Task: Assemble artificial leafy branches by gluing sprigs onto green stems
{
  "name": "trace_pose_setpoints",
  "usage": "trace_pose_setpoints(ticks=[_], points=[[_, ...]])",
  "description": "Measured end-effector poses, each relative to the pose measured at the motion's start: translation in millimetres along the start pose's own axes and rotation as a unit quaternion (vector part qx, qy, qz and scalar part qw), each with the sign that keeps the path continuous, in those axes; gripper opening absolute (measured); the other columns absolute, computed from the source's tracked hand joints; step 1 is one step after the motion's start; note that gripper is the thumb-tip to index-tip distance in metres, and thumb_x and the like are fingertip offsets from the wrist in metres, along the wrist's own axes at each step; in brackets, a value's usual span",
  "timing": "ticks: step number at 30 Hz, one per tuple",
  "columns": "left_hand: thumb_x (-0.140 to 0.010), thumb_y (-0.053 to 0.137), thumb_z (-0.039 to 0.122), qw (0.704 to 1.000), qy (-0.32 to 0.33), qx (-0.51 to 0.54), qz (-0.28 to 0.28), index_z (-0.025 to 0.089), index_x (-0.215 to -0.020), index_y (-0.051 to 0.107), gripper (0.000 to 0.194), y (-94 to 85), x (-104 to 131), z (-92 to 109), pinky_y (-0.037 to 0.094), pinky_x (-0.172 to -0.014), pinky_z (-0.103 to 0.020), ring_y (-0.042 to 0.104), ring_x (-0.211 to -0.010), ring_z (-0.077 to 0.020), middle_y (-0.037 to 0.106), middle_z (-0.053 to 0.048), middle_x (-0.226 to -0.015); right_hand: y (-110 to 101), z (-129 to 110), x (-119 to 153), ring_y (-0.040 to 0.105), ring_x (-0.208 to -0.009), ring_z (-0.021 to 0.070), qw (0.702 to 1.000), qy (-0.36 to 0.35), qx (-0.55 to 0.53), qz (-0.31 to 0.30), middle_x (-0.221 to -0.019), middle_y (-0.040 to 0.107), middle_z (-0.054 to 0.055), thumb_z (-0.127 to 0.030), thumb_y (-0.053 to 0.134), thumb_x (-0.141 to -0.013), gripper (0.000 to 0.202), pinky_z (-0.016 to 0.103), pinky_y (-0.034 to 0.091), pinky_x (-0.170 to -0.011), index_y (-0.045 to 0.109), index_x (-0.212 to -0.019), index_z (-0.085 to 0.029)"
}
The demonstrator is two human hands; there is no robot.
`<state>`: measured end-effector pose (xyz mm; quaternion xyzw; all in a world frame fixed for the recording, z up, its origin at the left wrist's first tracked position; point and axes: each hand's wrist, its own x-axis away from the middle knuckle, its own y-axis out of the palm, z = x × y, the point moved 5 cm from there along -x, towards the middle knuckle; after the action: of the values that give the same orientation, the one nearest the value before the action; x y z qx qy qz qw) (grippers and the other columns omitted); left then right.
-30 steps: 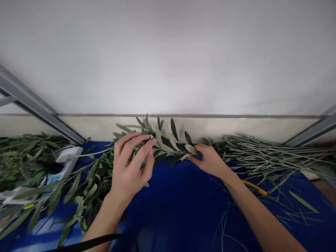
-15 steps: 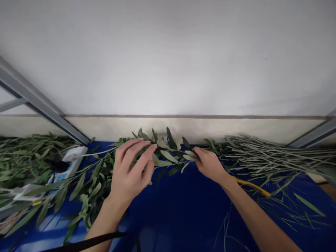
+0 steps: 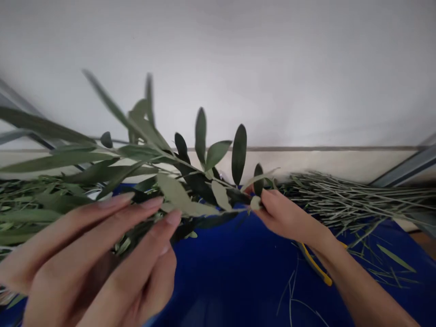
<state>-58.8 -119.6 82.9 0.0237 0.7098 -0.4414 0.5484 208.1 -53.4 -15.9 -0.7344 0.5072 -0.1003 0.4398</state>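
Leafy green branches (image 3: 177,159) stretch from the left edge to the middle, raised in front of the wall. At their right end the fingers of my right hand (image 3: 282,211) are closed around the stems. My left hand (image 3: 102,263) looms large at the lower left, close to the camera, its fingers apart and slightly curled beside the leaves. Its fingertips are near the foliage, and no stem shows between them.
Bare cut stems (image 3: 354,200) lie piled at the right on the blue table (image 3: 225,268). A yellow-handled tool (image 3: 316,265) rests under my right forearm. More foliage (image 3: 30,190) lies at the left, and a pale wall (image 3: 272,81) stands behind.
The branches have come up nearer the camera, with my right hand still closed on their stems. My left hand has moved left and closer to the camera.
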Motion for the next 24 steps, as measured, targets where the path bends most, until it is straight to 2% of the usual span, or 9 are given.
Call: trace_pose_setpoints(ticks=[3, 5, 9, 12, 15, 17, 19, 21, 24], points=[[-0.087, 0.071, 0.011, 0.992, 0.053, 0.014, -0.113, 0.032, -0.144, 0.059, 0.062, 4.0, 0.4, 18.8, 0.055, -0.107, -0.054, 0.063, -0.121, -0.0321, 0.067, -0.003, -0.132, 11.4, -11.4, 26.8, 0.068, -0.084, 0.0242, 0.998, 0.022, -0.011, -0.063, -0.097, 0.073, 0.007, -0.049, 0.063, -0.098, 0.042, 0.034, 0.05, -0.074, 0.057, -0.127, -0.019], [-0.09, 0.066, 0.008, 0.982, 0.119, 0.075, -0.125, 0.022, -0.132, 0.066, 0.044, 15.7, -1.4, 36.9, 0.058, -0.101, -0.048, 0.066, -0.117, -0.0292, 0.072, -0.007, -0.121, 21.3, -8.6, 44.0, 0.069, -0.086, 0.0248, 0.997, 0.037, 0.003, -0.074, -0.1, 0.072, 0.008, -0.053, 0.065, -0.095, 0.045, 0.035, 0.05, -0.075, 0.062, -0.124, -0.019], [-0.095, 0.063, 0.009, 0.975, 0.127, 0.104, -0.153, 0.017, -0.113, 0.072, 0.022, 64.2, -2.9, 59.0, 0.054, -0.101, -0.053, 0.06, -0.118, -0.0333, 0.073, -0.01, -0.107, 48.9, 13.9, 60.9, 0.07, -0.096, 0.0242, 0.996, 0.053, 0.001, -0.078, -0.108, 0.073, 0.006, -0.039, 0.067, -0.095, 0.033, 0.036, 0.053, -0.086, 0.068, -0.124, -0.023], [-0.1, 0.056, 0.015, 0.945, 0.064, 0.165, -0.275, 0.018, -0.104, 0.072, 0.017, 116.1, 7.5, 67.3, 0.057, -0.096, -0.046, 0.062, -0.11, -0.0278, 0.071, -0.008, -0.1, 65.4, 32.6, 61.9, 0.07, -0.102, 0.024, 0.995, 0.055, -0.005, -0.077, -0.11, 0.073, 0.008, -0.028, 0.064, -0.095, 0.034, 0.037, 0.054, -0.092, 0.067, -0.128, -0.022], [-0.1, 0.061, 0.029, 0.901, 0.004, 0.13, -0.414, 0.016, -0.097, 0.07, 0.016, 165.1, 28.6, 70.0, 0.058, -0.093, -0.05, 0.065, -0.099, -0.0282, 0.07, -0.009, -0.099, 55.5, 47.4, 70.2, 0.063, -0.124, 0.0244, 0.998, 0.067, -0.001, 0.004, -0.134, 0.066, 0.011, -0.028, 0.061, -0.096, 0.041, 0.039, 0.05, -0.106, 0.061, -0.137, -0.022], [-0.095, 0.069, 0.044, 0.88, -0.023, 0.113, -0.461, 0.016, -0.103, 0.07, 0.028, 187.9, 41.2, 71.3, 0.056, -0.095, -0.055, 0.064, -0.106, -0.0333, 0.07, -0.011, -0.105, 36.7, 60.3, 86.4, 0.068, -0.111, 0.0226, 0.987, 0.137, 0.045, 0.067, -0.124, 0.069, 0.009, -0.028, 0.056, -0.099, 0.026, 0.038, 0.053, -0.097, 0.067, -0.122, -0.022], [-0.086, 0.078, 0.054, 0.861, -0.033, 0.096, -0.498, 0.016, -0.115, 0.069, 0.048, 204.8, 51.8, 73.6, 0.053, -0.098, -0.06, 0.06, -0.115, -0.0395, 0.069, -0.014, -0.115, 17.4, 73.6, 109.4, 0.069, -0.088, 0.0222, 0.957, 0.241, 0.137, 0.086, -0.1, 0.07, 0.006, -0.032, 0.056, -0.098, 0.016, 0.038, 0.054, -0.08, 0.068, -0.097, -0.022], [-0.084, 0.081, 0.047, 0.848, -0.026, 0.082, -0.523, 0.015, -0.123, 0.066, 0.052, 216.5, 58.5, 76.7, 0.052, -0.098, -0.06, 0.059, -0.119, -0.0415, 0.066, -0.016, -0.123, 5.9, 82.2, 131.2, 0.068, -0.084, 0.0248, 0.924, 0.312, 0.214, 0.053, -0.091, 0.067, 0.005, -0.039, 0.066, -0.092, 0.018, 0.039, 0.052, -0.073, 0.066, -0.086, -0.022], [-0.091, 0.07, 0.021, 0.839, -0.009, 0.085, -0.537, 0.016, -0.117, 0.067, 0.027, 225.7, 59.8, 79.7, 0.053, -0.096, -0.054, 0.063, -0.112, -0.036, 0.067, -0.014, -0.119, 6.6, 87.3, 151.7, 0.067, -0.093, 0.0293, 0.905, 0.346, 0.248, -0.004, -0.093, 0.067, 0.007, -0.042, 0.079, -0.081, 0.024, 0.041, 0.052, -0.075, 0.068, -0.086, -0.022]])
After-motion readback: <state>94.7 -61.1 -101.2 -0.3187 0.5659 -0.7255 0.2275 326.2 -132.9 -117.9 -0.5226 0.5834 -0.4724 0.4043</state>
